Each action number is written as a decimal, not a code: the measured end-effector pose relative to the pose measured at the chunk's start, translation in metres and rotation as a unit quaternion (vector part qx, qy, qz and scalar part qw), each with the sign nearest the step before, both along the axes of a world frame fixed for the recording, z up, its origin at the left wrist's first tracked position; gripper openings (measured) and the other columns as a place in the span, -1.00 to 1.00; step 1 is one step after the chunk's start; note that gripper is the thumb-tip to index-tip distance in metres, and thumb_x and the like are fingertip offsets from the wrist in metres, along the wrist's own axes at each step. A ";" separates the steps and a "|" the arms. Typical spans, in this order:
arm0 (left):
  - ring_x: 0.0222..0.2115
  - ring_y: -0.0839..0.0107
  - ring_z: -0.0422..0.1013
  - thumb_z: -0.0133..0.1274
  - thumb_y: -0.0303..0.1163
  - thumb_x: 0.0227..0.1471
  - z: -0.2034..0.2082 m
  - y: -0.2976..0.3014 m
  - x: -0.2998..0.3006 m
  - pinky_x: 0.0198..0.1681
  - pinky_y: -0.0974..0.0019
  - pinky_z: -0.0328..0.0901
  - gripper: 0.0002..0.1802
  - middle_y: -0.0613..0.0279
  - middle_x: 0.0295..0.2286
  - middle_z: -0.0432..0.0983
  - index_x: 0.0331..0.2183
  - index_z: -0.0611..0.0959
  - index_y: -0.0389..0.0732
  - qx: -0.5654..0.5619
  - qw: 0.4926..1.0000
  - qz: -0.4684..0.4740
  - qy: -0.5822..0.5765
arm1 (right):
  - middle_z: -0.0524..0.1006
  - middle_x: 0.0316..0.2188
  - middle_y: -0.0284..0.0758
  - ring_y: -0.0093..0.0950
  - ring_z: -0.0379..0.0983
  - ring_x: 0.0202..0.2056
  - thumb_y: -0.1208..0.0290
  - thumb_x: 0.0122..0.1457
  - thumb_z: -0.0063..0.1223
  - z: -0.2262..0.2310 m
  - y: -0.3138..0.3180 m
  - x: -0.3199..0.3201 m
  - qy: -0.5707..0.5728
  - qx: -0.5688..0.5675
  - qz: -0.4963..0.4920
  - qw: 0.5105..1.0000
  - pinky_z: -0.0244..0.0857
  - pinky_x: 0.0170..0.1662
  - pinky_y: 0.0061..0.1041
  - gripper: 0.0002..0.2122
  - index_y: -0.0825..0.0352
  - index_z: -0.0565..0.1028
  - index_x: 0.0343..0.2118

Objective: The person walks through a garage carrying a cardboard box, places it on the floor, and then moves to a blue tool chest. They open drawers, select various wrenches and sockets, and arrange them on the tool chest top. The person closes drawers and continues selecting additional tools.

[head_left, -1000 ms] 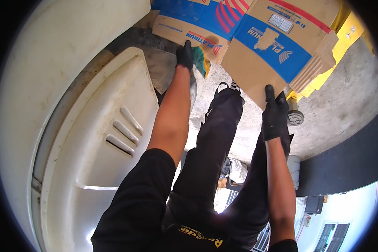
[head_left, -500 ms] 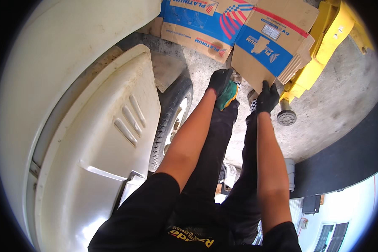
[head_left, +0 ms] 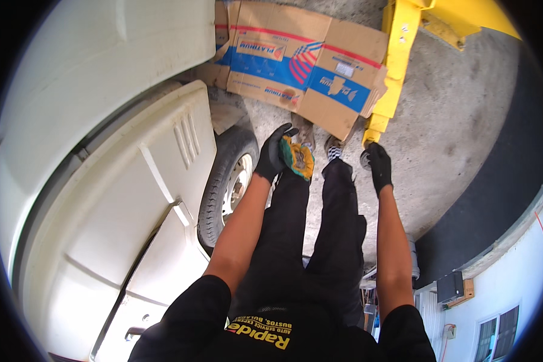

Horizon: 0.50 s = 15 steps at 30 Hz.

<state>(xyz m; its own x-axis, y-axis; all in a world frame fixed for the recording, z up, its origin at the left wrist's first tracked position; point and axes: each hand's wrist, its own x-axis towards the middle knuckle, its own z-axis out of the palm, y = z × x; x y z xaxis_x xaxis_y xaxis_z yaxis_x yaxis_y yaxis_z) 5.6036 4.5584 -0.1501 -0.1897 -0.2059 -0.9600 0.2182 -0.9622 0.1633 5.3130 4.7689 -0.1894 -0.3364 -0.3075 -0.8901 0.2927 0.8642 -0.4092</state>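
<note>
My left hand (head_left: 273, 155), in a black glove, is closed on a green and yellow cloth (head_left: 304, 166) above my left leg. Small brownish matter shows in the cloth's middle, too unclear to name. My right hand (head_left: 379, 167), also gloved in black, is over the low end of a yellow lift arm (head_left: 395, 81). Its fingers look loosely extended, with no object visible in them. Partly behind this hand is the arm's round dark pad (head_left: 365, 159); whether they touch I cannot tell. Flattened cardboard (head_left: 320, 111) lies on the floor just beyond my feet.
To my left stands a pale vehicle (head_left: 117, 199), its body panel close beside my arm and its wheel (head_left: 230, 187) near my left leg. Grey concrete floor (head_left: 446, 127) stretches to the right, bordered by a dark curved band (head_left: 464, 223). A white wall (head_left: 495, 295) is at lower right.
My hands have moved farther apart, the right one away from the cardboard's edge to the lift arm's end. The cloth is turned, showing more yellow. My view has shifted.
</note>
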 end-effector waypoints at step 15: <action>-0.41 0.39 0.55 0.02 0.01 0.42 0.282 0.008 -0.201 -0.31 0.25 0.45 -0.59 0.30 -0.42 0.57 -0.14 0.62 -0.18 -0.256 0.939 -0.223 0.057 | 0.70 -0.14 -0.06 -0.19 0.69 -0.15 0.30 0.26 0.22 0.347 -0.123 0.019 0.359 -0.270 0.188 0.874 0.54 -0.13 -0.23 -0.70 0.34 0.63 -0.01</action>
<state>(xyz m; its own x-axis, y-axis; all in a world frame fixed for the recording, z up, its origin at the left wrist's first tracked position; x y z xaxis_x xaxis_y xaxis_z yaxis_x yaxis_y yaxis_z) 5.4029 4.5663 0.1322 -0.4625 -0.5097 -0.7254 -0.1436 -0.7643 0.6286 5.3319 4.6462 0.1577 -0.5331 -0.8260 -0.1832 -0.4692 0.4689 -0.7483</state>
